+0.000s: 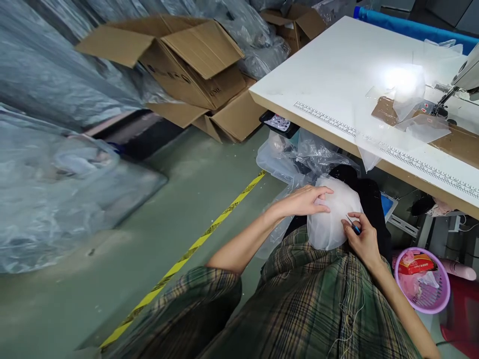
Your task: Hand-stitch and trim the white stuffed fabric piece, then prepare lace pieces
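Observation:
A bundle of sheer white fabric [329, 222] lies on my lap, its layers rounded and folded. My left hand [309, 200] rests on the left part of the fabric, thumb and forefinger stretched out and apart; its other fingers are partly hidden. Between the closed fingers of my right hand [363, 238] is a small seam ripper [355, 228] with a thin pointed metal tip and a blue-and-black handle. The tip points up and left, close to the right side of the fabric.
Ahead stands a white table [318, 65] with a printed ruler edge, a lit sewing machine [466, 75] and sheer fabric scraps [426, 124]. Open cardboard boxes [198, 70] and plastic-wrapped bundles [56, 199] are left. A pink basket [443, 294] sits low right.

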Demonstrator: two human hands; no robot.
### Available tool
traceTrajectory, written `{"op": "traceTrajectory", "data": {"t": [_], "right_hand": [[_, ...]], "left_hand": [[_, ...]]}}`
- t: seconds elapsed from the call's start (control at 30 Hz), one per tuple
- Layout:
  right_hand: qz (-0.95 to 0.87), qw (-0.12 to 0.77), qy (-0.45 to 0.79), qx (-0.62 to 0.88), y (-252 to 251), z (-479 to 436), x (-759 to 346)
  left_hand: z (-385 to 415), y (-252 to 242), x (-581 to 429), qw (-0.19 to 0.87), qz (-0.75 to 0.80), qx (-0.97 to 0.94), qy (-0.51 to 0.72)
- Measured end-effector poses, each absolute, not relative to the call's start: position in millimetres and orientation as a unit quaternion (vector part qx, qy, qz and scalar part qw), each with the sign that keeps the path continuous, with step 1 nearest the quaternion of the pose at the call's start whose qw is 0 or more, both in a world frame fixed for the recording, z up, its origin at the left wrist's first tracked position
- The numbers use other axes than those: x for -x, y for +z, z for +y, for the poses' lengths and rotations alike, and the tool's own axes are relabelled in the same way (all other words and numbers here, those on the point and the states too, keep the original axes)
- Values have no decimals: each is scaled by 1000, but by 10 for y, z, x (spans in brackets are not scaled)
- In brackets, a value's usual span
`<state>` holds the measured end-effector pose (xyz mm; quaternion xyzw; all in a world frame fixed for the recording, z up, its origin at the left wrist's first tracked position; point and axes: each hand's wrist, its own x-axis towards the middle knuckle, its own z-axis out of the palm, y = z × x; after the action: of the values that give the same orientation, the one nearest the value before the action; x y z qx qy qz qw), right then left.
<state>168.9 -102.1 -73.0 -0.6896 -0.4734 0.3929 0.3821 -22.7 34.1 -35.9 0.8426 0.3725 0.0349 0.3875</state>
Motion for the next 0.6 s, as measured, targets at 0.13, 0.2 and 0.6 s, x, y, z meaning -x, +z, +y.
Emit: {"op": "traceTrajectory", "data": {"t": [0.13,0.2,0.6], "right_hand": [[-491,356,399,688,-789,-971,-1733],[-478,367,425,675,-771,-970,-1737],[-410,441,370,707,-840,-878,-1842]], "left_hand": [[370,-464,186,393,342,-852,54],[367,-422,185,410,312,-853,84],[431,-481,-197,269,339,-880,196]]}}
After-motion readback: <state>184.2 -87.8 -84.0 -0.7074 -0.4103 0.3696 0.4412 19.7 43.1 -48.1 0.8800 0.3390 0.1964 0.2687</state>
